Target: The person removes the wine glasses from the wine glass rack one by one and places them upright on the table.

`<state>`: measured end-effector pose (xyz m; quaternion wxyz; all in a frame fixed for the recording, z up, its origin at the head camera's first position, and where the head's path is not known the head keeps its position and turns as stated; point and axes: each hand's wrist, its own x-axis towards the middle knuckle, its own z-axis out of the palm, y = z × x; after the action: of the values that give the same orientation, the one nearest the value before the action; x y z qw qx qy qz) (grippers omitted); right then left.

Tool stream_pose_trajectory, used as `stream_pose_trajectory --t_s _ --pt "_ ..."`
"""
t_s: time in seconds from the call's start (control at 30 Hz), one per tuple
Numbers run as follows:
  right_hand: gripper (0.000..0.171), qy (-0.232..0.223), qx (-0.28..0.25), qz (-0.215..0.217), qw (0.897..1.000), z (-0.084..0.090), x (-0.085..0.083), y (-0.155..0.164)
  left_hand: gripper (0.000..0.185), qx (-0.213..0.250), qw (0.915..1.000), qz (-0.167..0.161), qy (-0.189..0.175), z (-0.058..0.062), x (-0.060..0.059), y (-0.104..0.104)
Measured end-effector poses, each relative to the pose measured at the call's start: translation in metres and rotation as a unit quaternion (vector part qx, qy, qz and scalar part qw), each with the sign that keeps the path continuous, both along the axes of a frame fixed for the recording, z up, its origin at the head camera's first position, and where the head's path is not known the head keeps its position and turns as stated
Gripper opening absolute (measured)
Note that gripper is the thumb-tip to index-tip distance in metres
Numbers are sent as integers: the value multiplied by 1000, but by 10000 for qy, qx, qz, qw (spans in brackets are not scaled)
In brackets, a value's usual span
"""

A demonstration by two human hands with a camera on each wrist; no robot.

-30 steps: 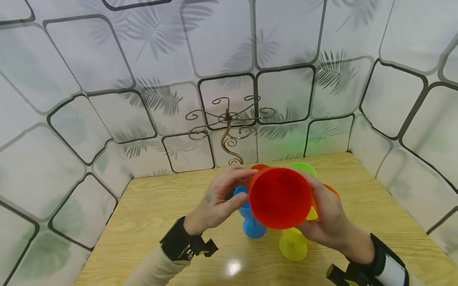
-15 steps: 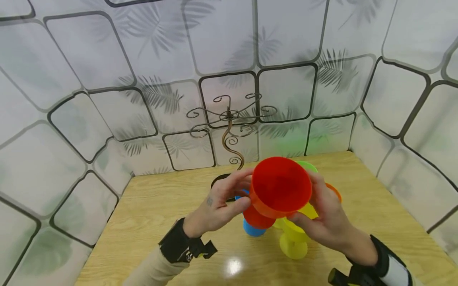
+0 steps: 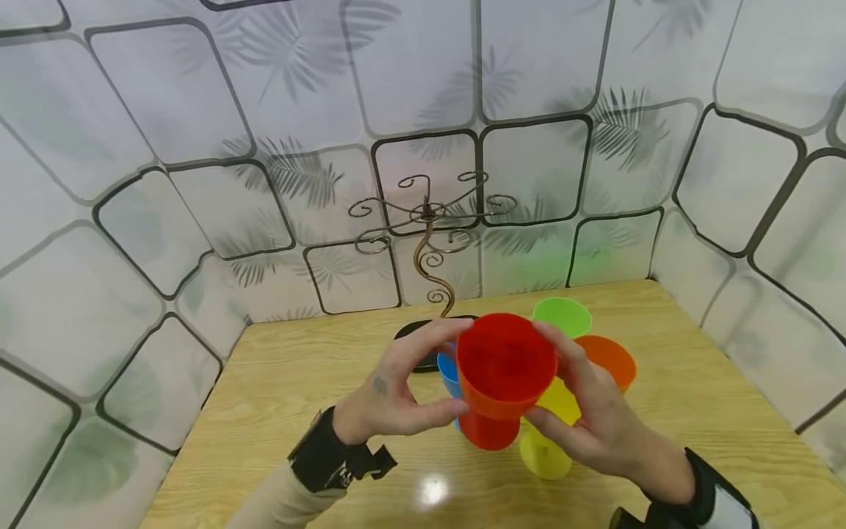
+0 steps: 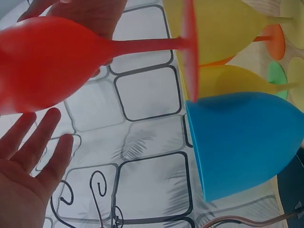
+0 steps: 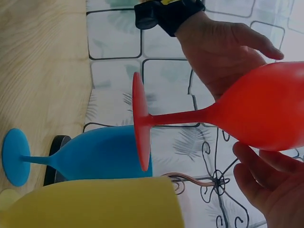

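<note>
A red plastic goblet (image 3: 506,364) is held up above the table between both hands, its mouth tilted toward the head camera and its foot below. My left hand (image 3: 394,393) holds the left side of the bowl, fingertips near the rim and thumb toward the front. From the other side my right hand (image 3: 598,411) grips the bowl with fingers and thumb. Behind and below stand a blue goblet (image 4: 242,142) and two yellow goblets, one with its foot (image 3: 546,457) showing. In the right wrist view the red goblet's stem (image 5: 178,118) and round foot are free of both hands.
An orange goblet (image 3: 611,360) and a green goblet (image 3: 562,316) stand farther back on the right of the wooden table (image 3: 317,360). A metal stand with curled arms (image 3: 429,213) rises from a black base (image 3: 413,330) near the patterned wall covering.
The red goblet has swung from mouth facing the camera to more upright, its foot coming down into view below the bowl. Both hands have stayed at its sides.
</note>
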<state>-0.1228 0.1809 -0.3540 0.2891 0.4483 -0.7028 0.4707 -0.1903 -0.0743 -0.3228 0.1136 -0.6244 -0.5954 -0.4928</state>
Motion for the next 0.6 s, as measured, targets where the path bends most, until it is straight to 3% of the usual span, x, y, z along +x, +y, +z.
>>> stream_pose_trajectory --t_s 0.23,0.4,0.6 --pt "81 -361 607 -127 9974 -10 4 6 80 -409 9990 158 -87 -9 0 -4" --pt "84 -388 1054 -394 9929 -16 7 11 90 -750 9966 297 161 -18 1 -7" --pt "92 -696 1846 -1184 9732 -20 13 15 90 -1014 9934 444 290 -28 3 -9"
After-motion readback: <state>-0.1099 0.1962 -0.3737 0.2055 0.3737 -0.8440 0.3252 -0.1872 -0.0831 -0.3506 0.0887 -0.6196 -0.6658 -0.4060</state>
